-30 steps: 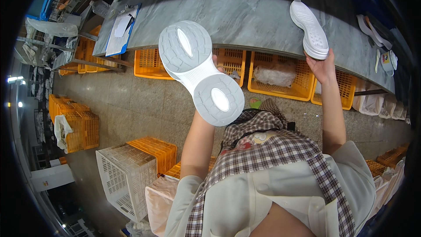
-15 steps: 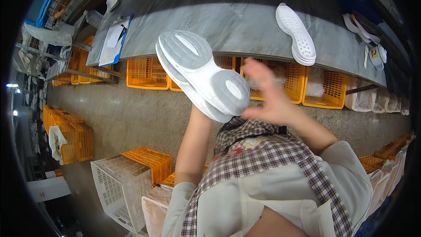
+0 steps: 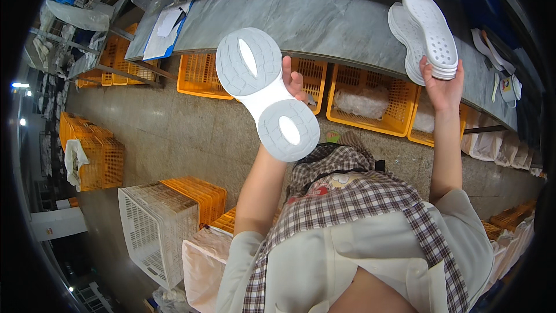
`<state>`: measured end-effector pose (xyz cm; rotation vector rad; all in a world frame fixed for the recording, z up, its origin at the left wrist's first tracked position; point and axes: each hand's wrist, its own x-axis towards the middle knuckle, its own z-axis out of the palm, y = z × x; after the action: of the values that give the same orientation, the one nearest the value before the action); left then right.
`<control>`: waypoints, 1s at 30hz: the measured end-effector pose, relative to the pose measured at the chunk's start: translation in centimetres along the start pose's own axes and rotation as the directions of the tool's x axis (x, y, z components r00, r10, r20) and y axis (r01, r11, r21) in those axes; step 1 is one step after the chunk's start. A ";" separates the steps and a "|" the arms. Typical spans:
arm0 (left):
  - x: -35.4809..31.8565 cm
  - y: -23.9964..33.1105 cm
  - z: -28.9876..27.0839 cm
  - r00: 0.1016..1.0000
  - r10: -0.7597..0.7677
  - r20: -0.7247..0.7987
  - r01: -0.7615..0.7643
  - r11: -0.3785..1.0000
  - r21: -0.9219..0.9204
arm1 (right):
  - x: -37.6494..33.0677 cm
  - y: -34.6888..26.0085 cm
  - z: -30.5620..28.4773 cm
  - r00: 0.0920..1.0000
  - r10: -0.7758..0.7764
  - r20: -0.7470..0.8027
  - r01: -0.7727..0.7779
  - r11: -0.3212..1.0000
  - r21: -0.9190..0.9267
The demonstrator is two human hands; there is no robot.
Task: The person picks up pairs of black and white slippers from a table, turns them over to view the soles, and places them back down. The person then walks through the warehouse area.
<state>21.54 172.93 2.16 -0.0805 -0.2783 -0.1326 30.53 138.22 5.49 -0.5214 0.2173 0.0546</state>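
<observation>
A shoe sole, white with two grey tread pads, faces me tread side up in my left hand. The hand is closed round it from behind, with fingertips showing at its right edge; whether another sole lies underneath is hidden. At the right of the grey table, my right hand grips the near end of white soles, thumb and fingers on either side. Layered edges show at that end, and the top one has small holes. Another white sole lies on the table, partly under them.
The grey table spans the far side, with a blue clipboard on its left and a cup on its right. Yellow crates stand beneath. A white crate and stacked yellow crates stand on the floor at left.
My right hand has moved right, from beside the held soles to the soles on the table. In my left hand two soles showed before; now one shows, turned more squarely towards me.
</observation>
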 end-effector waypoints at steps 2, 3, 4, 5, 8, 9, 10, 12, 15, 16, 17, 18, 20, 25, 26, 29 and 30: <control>-0.1 -0.2 0.0 1.000 -0.012 -0.022 0.011 0.999 -0.034 | 1.0 -1.5 -2.0 0.997 0.048 -0.058 -0.048 0.999 -0.005; 0.1 -0.2 0.1 0.999 -0.022 -0.028 0.021 0.999 -0.050 | 1.4 -2.0 -2.6 0.991 0.071 -0.112 -0.070 0.998 0.010; 0.4 -0.1 0.1 1.000 -0.024 -0.002 0.024 0.999 -0.026 | 1.7 -2.3 -3.0 0.979 0.105 -0.177 -0.098 0.994 0.046; 0.4 -0.2 0.2 0.999 -0.026 0.023 0.026 1.000 -0.003 | 1.8 -2.3 -3.3 0.967 0.147 -0.206 -0.142 0.989 0.037; 0.4 -0.3 0.3 1.000 -0.020 0.013 0.020 1.000 0.006 | 1.9 -2.2 -3.4 0.975 0.129 -0.181 -0.152 0.981 -0.120; 0.2 -0.5 0.4 0.999 -0.008 -0.037 0.008 1.000 0.000 | 1.9 -2.1 -3.3 0.977 0.106 -0.185 -0.143 0.969 -0.203; -0.1 -0.6 0.4 0.998 -0.054 -0.010 0.054 0.999 -0.001 | 1.8 -2.1 -3.3 0.984 0.108 -0.141 -0.138 0.964 -0.228; 0.0 -0.6 0.3 0.987 -0.159 0.006 0.159 0.986 -0.040 | 2.0 -2.1 -3.6 0.997 0.003 -0.076 -0.031 0.928 -0.371; 0.5 -0.7 0.2 0.988 -0.140 -0.060 0.138 0.989 -0.047 | 1.8 -2.7 -4.8 0.986 0.063 -0.156 -0.156 0.694 -0.702; 0.5 -0.8 0.4 0.984 -0.170 -0.044 0.168 0.985 -0.042 | 1.8 -2.7 -5.2 0.968 0.033 -0.248 -0.214 0.626 -0.750; 0.5 -1.4 0.4 0.988 -0.129 -0.085 0.125 0.991 -0.056 | 1.5 -2.9 -5.5 0.960 -0.007 -0.281 -0.228 0.565 -0.793; 0.3 -1.8 0.6 0.990 -0.110 -0.092 0.103 0.992 -0.072 | 1.3 -2.9 -5.7 0.954 -0.039 -0.297 -0.236 0.510 -0.827; 0.3 -2.3 0.8 0.990 -0.113 -0.085 0.106 0.991 -0.083 | 0.6 -3.0 -5.7 0.953 -0.075 -0.292 -0.230 0.446 -0.865; 0.7 -2.9 0.8 0.981 -0.167 -0.100 0.180 0.972 0.151 | -2.5 -1.8 -3.0 0.877 -0.471 0.095 0.207 0.192 -0.959; 0.8 -3.4 0.7 0.978 -0.163 -0.128 0.191 0.950 0.248 | -3.5 -0.9 -2.1 0.821 -0.536 0.199 0.346 0.188 -0.919; 1.9 -5.3 0.6 0.903 0.174 -0.392 0.180 0.676 0.714 | -6.8 3.2 0.8 0.913 0.017 0.407 0.361 0.430 -0.827; 2.1 -6.3 0.7 0.898 0.194 -0.394 0.199 0.621 0.758 | -7.7 5.1 1.7 0.870 0.179 0.459 0.361 0.403 -0.841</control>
<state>22.46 166.55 3.79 0.8452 0.1503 -0.0158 22.81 143.47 6.14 -1.6469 -0.4127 0.2022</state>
